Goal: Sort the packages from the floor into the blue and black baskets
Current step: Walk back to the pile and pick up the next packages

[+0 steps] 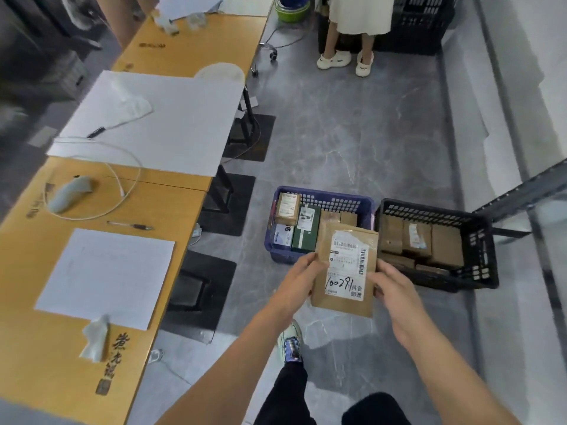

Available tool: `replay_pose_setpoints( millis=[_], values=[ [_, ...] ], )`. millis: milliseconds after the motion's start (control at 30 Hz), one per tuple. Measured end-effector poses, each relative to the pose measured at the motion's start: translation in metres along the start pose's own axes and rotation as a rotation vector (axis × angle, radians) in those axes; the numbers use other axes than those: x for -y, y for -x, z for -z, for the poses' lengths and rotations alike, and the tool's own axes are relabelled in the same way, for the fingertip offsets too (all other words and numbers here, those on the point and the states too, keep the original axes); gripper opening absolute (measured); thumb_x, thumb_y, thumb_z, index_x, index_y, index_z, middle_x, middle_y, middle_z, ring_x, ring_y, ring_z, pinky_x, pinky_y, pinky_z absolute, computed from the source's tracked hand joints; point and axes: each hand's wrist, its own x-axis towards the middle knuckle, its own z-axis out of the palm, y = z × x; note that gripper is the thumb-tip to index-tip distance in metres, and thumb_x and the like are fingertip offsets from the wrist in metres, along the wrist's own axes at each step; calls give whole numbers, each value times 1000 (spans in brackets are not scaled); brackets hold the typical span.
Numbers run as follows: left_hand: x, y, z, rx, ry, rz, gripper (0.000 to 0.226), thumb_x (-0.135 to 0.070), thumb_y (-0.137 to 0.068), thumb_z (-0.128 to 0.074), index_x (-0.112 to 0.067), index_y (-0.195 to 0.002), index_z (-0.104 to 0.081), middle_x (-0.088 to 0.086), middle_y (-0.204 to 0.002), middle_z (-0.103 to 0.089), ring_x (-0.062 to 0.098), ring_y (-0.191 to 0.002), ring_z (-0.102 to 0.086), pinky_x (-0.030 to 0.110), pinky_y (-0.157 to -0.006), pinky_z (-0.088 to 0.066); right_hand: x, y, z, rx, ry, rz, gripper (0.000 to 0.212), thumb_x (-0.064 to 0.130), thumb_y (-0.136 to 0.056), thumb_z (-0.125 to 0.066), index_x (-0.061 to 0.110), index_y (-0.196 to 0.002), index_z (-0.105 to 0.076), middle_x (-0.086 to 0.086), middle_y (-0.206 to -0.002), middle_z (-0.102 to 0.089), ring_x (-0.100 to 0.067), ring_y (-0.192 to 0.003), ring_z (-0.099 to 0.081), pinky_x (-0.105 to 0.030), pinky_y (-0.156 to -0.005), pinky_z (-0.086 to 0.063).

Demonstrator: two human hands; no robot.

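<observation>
As you hold it: your left hand (302, 277) and right hand (392, 289) pinch the flat brown cardboard package (343, 305) edgewise, label up, likely for reading.
Baskets: blue plastic basket (325, 196) beside black plastic basket (486, 259), both part-filled.

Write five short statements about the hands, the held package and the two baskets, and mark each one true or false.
1. The left hand and the right hand both hold the brown package. True.
2. A green box lies in the blue basket. True.
3. The black basket is empty. False: it holds several brown packages.
4. The white label on the held package bears handwritten figures. True.
5. The blue basket stands to the right of the black basket. False: it stands to its left, close beside it.
</observation>
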Motion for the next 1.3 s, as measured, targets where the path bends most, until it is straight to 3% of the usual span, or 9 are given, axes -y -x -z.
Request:
replay_pose_setpoints(
  millis=[167,300,500,633,700,833,1000,1100,1300],
  values=[
    [-19,-50,40,-14,-28,49,35,-44,-103,-52,-33,-134,-61,-10,-123,-73,8,-111,-69,26,-83,-50,17,-59,-37,91,47,-72,29,9,-104,-57,34,-109,-71,18,-97,-80,6,-88,-73,-21,-78,-49],
    [-35,-102,53,-46,-26,107,34,-44,-102,-52,-32,-132,-61,-10,-119,-75,8,-108,-70,27,-81,-51,28,-115,-48,122,64,-122,32,9,-104,-57,40,-99,-68,23,-94,-78,8,-90,-70,-19,-76,-49],
    [-59,-198,50,-98,-20,212,33,-45,-101,-53,-31,-126,-68,-10,-110,-78,9,-101,-73,30,-83,-55,26,-225,-48,146,59,-227,39,13,-103,-58,25,-139,-65,7,-120,-77,-16,-118,-70,-43,-111,-49],
    [-62,-271,46,-118,-27,256,39,-47,-100,-53,-26,-128,-69,-6,-115,-77,14,-105,-72,29,-79,-51,17,-303,-46,180,57,-254,39,15,-104,-57,25,-140,-64,13,-103,-77,-7,-97,-71,-30,-89,-54],
    [-58,-306,46,-126,-20,285,40,-45,-101,-52,-21,-130,-68,-3,-117,-76,13,-100,-70,27,-73,-50,10,-340,-48,182,59,-284,36,19,-104,-57,28,-138,-65,10,-114,-77,-8,-103,-71,-27,-80,-53],
    [-40,-377,50,-141,-34,340,29,-38,-102,-53,-24,-121,-70,-6,-109,-76,10,-94,-69,26,-70,-50,-11,-412,-60,162,52,-325,30,21,-104,-57,35,-129,-67,7,-125,-75,-12,-112,-71,-33,-91,-54],
    [1,-468,65,-118,-77,381,37,-37,-103,-51,-23,-136,-60,-11,-118,-68,3,-98,-61,25,-75,-48,-55,-497,-82,163,84,-328,41,26,-98,-63,29,-139,-63,7,-132,-72,-15,-119,-67,-38,-104,-51],
    [23,-519,75,-97,-122,389,43,-42,-98,-54,-21,-135,-61,-7,-121,-66,13,-109,-61,35,-95,-51,-84,-543,-95,142,62,-343,39,19,-98,-61,23,-138,-64,3,-127,-75,-16,-115,-70,-39,-100,-55],
    [45,-593,86,-59,-286,361,25,-44,-102,-48,-28,-115,-62,-8,-109,-68,19,-108,-62,33,-79,-43,-115,-603,-115,73,23,-366,32,10,-101,-55,18,-128,-69,2,-116,-79,-16,-110,-72,-27,-86,-57]
  ],
)
